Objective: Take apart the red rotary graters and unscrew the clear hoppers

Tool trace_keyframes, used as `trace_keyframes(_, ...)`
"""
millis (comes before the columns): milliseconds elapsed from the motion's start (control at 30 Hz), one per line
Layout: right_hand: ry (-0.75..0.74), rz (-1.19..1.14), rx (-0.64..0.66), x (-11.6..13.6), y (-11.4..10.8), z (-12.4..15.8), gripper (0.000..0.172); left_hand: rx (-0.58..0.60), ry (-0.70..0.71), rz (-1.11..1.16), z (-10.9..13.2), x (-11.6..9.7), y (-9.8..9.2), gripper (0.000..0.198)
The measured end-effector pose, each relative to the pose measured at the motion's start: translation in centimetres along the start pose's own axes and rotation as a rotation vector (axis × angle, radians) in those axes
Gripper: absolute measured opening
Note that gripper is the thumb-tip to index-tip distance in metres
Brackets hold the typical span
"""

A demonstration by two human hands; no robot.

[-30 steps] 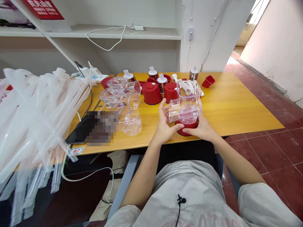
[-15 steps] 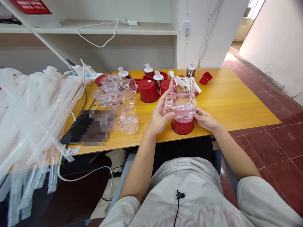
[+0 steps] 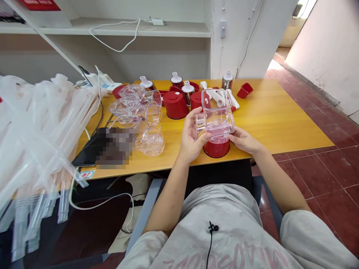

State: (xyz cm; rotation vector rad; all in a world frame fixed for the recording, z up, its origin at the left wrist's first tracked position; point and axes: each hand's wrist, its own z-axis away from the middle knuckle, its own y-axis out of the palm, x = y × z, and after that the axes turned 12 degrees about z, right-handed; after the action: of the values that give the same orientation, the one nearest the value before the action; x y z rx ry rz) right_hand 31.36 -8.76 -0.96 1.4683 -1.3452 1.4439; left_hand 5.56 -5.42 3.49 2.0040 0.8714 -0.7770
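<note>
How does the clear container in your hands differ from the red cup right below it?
The clear plastic container is see-through and squarish, while the red cup is opaque and round. The container is held between the left hand and right hand, while the cup stands on the yellow wooden table. Both look like plastic.

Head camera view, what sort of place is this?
Probably a small workroom for assembling or checking kitchen graters: repeated red plastic bases, clear plastic housings and perforated metal drums lie in batches on a wooden table.
</note>
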Motion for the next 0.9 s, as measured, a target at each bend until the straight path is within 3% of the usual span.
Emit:
trace_keyframes(200, 0.014, 0.016, -0.008, 0.1, 0.1, 0.0, 0.056, -0.101, 0.074, -0.032, 1.7, -0.8, 2.2, 0.093)
trace_keyframes(367, -0.008, 0.007, 0.015, 0.2, 0.2, 0.0, 0.062, -0.233, 0.172, -0.002, 1.6, -1.9, 3.1, 0.088)
trace_keyframes(500, -0.023, 0.03, 0.007, 0.5, 0.4, 0.0, 0.088, -0.316, 0.041, 0.147, 1.4, -2.7, 2.3, 0.084)
trace_keyframes(667, -0.05, 0.174, -0.049, 1.2, 1.9, 0.6, 0.145, -0.278, -0.224, 0.392, 2.3, -3.3, 1.0, 0.073)
trace_keyframes(767, -0.052, 0.307, -0.141, 1.9, 3.4, 1.5, 0.138, -0.283, -0.347, 0.482, 3.1, -3.3, 0.8, 0.071)
trace_keyframes(900, -0.042, 0.439, -0.259, 2.6, 3.8, 2.7, 0.117, -0.3, -0.35, 0.49, 3.7, -2.9, 0.6, 0.067)
